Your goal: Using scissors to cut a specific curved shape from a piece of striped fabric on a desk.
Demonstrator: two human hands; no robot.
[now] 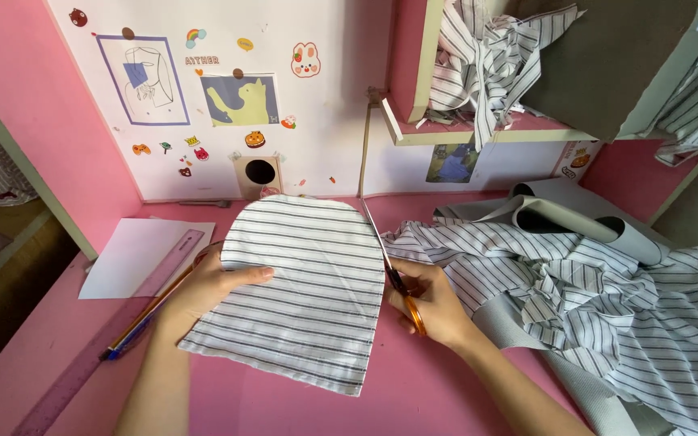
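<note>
Striped fabric piece [304,291], arch-shaped, lies mid-table on the pink table [414,387]; left hand [208,287] presses it flat, fingers together; right hand [434,307] grips orange-handled scissors [389,262] at its right edge.

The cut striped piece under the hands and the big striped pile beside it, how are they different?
The cut striped piece lies flat and smooth; the striped pile is crumpled and folded. The piece has a neat rounded top; the pile has no clear shape. The left hand presses the piece, while the right hand holds scissors at its edge. Both are white with dark stripes.
</note>
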